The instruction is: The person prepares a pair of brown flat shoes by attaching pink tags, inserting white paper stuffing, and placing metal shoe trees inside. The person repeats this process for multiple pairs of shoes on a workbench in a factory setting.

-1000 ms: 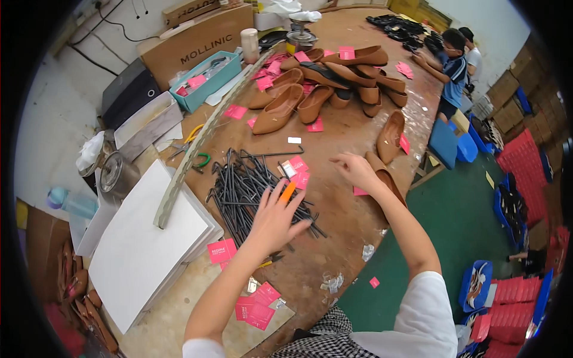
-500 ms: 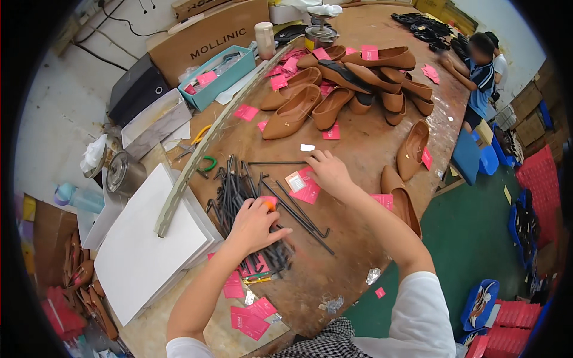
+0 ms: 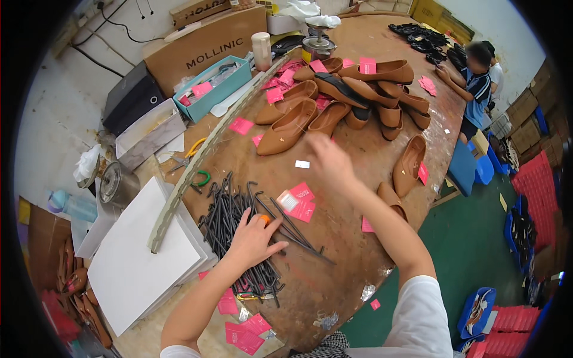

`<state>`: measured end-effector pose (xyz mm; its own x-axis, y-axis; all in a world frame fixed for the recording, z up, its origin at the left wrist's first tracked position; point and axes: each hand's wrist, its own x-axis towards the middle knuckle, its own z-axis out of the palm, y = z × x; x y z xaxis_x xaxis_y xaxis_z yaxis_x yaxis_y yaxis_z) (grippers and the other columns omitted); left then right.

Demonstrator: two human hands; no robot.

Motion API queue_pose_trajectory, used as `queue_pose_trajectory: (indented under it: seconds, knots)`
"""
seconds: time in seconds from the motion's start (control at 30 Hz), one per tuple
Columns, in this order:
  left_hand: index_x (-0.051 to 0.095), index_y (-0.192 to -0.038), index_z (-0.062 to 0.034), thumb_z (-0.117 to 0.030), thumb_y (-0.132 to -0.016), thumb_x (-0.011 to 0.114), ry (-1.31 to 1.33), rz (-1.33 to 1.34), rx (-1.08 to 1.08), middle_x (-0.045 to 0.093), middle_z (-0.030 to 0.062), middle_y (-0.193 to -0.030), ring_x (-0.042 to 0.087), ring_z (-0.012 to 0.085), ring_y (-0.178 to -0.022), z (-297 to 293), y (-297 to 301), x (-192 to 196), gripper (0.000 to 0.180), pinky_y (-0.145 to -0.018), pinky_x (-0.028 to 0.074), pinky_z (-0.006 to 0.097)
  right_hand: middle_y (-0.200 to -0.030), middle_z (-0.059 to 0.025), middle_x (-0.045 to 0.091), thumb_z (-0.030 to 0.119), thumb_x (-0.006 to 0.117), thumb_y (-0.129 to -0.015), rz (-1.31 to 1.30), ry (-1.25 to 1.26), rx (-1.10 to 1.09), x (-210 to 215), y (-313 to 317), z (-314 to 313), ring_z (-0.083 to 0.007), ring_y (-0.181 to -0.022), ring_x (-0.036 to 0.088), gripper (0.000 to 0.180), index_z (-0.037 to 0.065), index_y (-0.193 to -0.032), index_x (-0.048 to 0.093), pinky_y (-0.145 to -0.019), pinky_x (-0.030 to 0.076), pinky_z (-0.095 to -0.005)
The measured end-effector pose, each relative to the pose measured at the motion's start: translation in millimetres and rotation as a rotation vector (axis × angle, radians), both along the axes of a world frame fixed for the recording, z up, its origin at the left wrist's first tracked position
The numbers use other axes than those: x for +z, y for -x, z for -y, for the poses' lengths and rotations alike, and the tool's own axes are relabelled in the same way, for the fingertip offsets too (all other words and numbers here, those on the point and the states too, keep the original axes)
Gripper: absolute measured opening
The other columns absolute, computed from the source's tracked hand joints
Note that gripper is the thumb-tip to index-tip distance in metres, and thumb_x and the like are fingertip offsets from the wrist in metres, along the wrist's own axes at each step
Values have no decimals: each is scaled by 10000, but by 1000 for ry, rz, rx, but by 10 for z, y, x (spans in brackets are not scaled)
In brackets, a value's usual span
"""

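Note:
My left hand (image 3: 253,240) lies with fingers spread over a heap of thin black rods with hooked ends (image 3: 224,218). An orange object (image 3: 264,220) shows at its fingers; whether it is worn or lies there I cannot tell. My right hand (image 3: 329,160) is in the air beside a brown pointed flat shoe (image 3: 290,132), near the shoe pile's front. Motion smears its fingers, and nothing plainly shows in them. Pink cards (image 3: 300,201) with a pale sticker lie on the table between the hands, next to a few loose rods (image 3: 298,230).
More brown flats (image 3: 382,89) are heaped at the back, and one shoe (image 3: 410,166) lies near the right edge. A white board stack (image 3: 149,256) and a metal strip (image 3: 197,164) are on the left. A person (image 3: 476,83) sits at the far right.
My right hand has gone up toward the brown shoes. The single rod that lay by its fingertips is no longer there. My left hand remains over the rods, which look more gathered.

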<state>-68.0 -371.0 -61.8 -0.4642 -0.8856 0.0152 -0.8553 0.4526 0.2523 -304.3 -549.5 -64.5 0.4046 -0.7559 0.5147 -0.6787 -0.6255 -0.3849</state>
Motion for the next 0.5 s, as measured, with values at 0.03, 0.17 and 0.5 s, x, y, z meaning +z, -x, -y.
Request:
queue_pose_trajectory:
  seconds: [0.03,0.17,0.5]
  knots:
    - [609,-1272,-113,-524,-908,611,-27,29,8,601,160,-1032,546,330,-1131,-9,-20,14,549,-1151,287,511,-1385,-161,507,109,675,-834,-83,-40,-119,140,40,119,-366,-1128,592,627,47,-1407,429,-918,528,-435]
    - [729,-975,-88,-499,-898,628,9,34,-16,602,159,-955,549,333,-1080,26,-46,30,431,-1135,309,513,-1161,-145,649,312,730,-830,-352,-92,-77,68,543,654,-335,-1005,646,354,31,-1039,679,-818,539,-429]
    - [778,-733,-60,-339,-842,682,31,-30,-8,651,143,-952,534,313,-1156,-68,-115,-10,315,-1163,270,528,-800,-117,731,258,662,-861,-678,-488,294,635,457,172,-290,-748,712,221,59,-892,756,-688,569,-364]
